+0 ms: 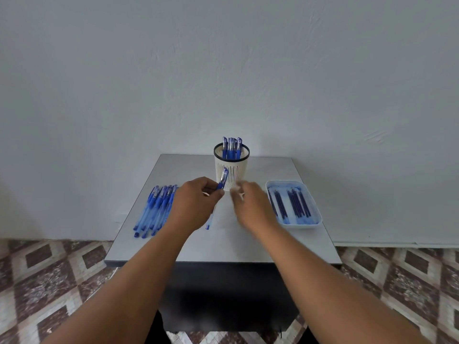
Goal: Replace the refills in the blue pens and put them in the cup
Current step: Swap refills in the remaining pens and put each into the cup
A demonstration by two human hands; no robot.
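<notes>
We see a small grey table [248,247] pushed against a plain, pale wall [223,70], with a dark base beneath it and a floor [44,274] of brown and cream diamond tiles on either side. At the far edge of the table stands a white slotted cup [231,170] with a black rim, holding several capped blue pens [231,146] upright. On the left side of the table lies a row of blue pens [155,209], side by side and touching. On the right sits a white tray [316,219] holding dark blue refills [294,204]. Our left hand [196,202] pinches a blue pen [222,179] just in front of the cup, its capped end tilted up toward the cup wall. Our right hand [250,202] hovers just beside it, blurred, so we cannot tell whether its fingers grip anything. A clear pen barrel [208,223] shows below the left hand.
</notes>
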